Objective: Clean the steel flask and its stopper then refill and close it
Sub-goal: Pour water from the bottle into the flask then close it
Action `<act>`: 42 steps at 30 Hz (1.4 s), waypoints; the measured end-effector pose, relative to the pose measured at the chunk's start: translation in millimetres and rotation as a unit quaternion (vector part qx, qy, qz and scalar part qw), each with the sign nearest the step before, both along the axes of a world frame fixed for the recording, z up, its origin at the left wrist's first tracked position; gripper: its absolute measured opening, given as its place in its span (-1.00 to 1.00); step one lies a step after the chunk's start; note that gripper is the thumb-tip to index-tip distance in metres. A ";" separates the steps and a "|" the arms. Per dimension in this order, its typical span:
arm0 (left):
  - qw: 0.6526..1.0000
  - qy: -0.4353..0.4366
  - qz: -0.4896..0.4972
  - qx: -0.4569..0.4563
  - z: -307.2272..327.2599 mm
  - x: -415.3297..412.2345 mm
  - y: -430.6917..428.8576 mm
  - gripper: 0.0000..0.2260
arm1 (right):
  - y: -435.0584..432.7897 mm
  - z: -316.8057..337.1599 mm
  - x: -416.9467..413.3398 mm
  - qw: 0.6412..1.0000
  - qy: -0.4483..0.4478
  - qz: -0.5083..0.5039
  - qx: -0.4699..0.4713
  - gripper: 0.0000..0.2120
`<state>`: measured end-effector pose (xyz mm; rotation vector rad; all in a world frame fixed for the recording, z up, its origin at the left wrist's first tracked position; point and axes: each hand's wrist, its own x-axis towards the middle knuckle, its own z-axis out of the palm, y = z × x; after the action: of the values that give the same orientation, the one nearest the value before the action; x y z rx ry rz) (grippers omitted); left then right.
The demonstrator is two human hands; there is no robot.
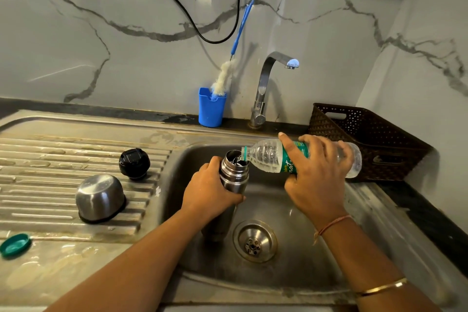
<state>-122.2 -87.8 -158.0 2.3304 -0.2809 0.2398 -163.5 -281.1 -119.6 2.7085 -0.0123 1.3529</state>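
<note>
The steel flask [233, 172] stands upright in the sink [298, 243] with its mouth open. My left hand [211, 189] grips its body from the left. My right hand [317, 172] holds a clear plastic water bottle [268, 153] with a green label, tipped sideways so its neck sits over the flask's mouth. The black stopper [134, 163] lies on the ribbed drainboard [50, 159]. The flask's steel cup lid [100, 197] rests upside down nearer to me.
A green bottle cap [15, 245] lies at the drainboard's front left. A blue holder [211, 107] with a bottle brush [224, 77] stands behind the sink beside the tap [268, 83]. A brown woven basket [367, 139] sits at the right. The drain [254, 240] is below the flask.
</note>
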 end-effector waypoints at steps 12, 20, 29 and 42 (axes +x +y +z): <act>1.000 -0.006 0.011 -0.001 1.6 -1.0 4.3 -0.34 | 5.9 4.1 -5.2 1.000 -0.006 -0.009 -0.011 -0.24; 1.000 -0.003 0.009 0.000 1.8 -0.7 3.2 -0.34 | 5.8 6.8 -7.3 1.000 0.001 -0.013 -0.015 -0.23; 1.000 -0.012 0.011 -0.006 1.1 -1.2 4.4 -0.34 | 7.7 7.4 -9.3 1.000 -0.008 -0.015 -0.024 -0.20; 1.000 -0.011 0.010 0.000 0.1 -0.1 4.6 -0.39 | 8.4 8.4 -9.9 0.999 -0.012 -0.018 -0.042 -0.19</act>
<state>-122.3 -83.2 -157.9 2.3329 -0.2680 0.2767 -173.4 -272.7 -111.2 2.6104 -0.0067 1.3432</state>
